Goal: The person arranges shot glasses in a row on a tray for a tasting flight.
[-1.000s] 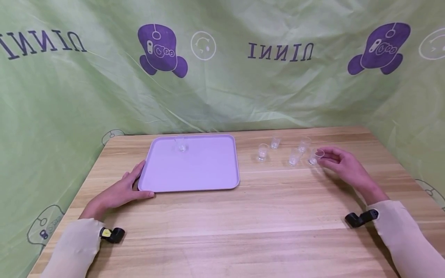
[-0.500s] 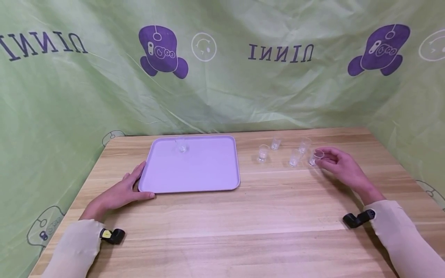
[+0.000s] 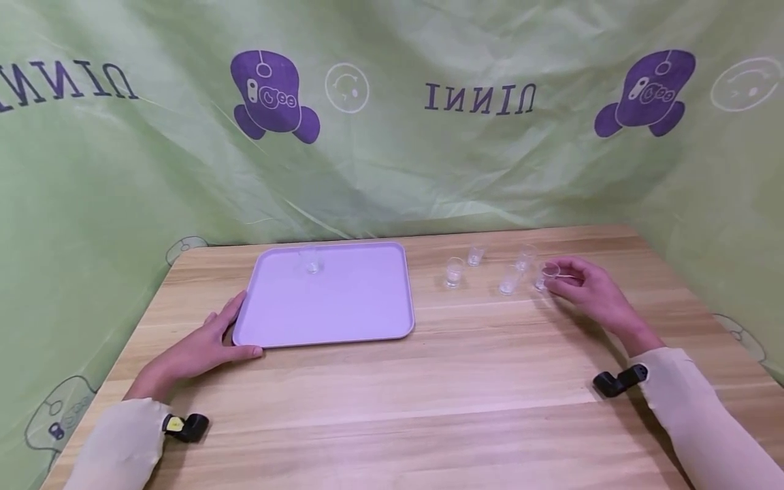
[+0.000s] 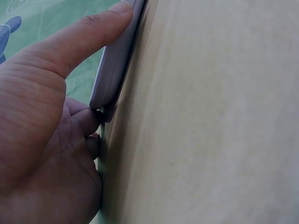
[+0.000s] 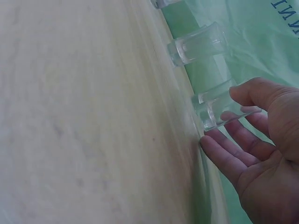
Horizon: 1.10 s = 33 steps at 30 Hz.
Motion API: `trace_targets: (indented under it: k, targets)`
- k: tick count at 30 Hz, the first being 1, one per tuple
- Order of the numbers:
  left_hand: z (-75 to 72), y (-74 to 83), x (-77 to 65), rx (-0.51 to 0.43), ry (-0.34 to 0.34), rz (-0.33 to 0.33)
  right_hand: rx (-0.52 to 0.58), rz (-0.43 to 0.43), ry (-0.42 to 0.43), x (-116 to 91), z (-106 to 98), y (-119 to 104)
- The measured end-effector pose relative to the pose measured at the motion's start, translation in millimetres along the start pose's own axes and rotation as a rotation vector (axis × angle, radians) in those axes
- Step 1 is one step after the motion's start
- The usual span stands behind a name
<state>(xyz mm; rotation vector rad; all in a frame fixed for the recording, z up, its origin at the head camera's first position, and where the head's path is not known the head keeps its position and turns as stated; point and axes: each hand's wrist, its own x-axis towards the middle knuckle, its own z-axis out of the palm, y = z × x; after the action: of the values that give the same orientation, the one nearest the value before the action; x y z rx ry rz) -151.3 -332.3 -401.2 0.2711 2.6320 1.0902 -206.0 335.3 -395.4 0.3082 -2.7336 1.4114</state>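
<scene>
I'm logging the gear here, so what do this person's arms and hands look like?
The sleeves are plain and pale beige. A small black device sits at each wrist; the left one bears a yellow patch. The left hand and right hand are bare.

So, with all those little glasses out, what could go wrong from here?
The right hand grips the rightmost glass close beside the other glasses, so a sideways swing might knock one over. The gripped glass could also slip. And the left hand touches the tray at its near left corner: a tug there might topple the glass standing on it.
</scene>
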Motion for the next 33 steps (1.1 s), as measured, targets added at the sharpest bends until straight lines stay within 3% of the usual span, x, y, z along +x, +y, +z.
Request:
trace_targets:
  k: [16,24,33]
  targets:
    - [0.7,-0.2,-5.1,-0.008,0.004,0.005,0.022,0.028,0.057,0.3,-7.5,-16.8]
    - [-0.8,-0.3,-4.3,-0.003,0.010,0.012,-0.016,-0.088,0.064,10.0,-4.5,-35.8]
    - [-1.2,1.6,-5.0,-0.016,0.006,0.010,0.119,-0.130,0.054,23.6,20.9,-73.7]
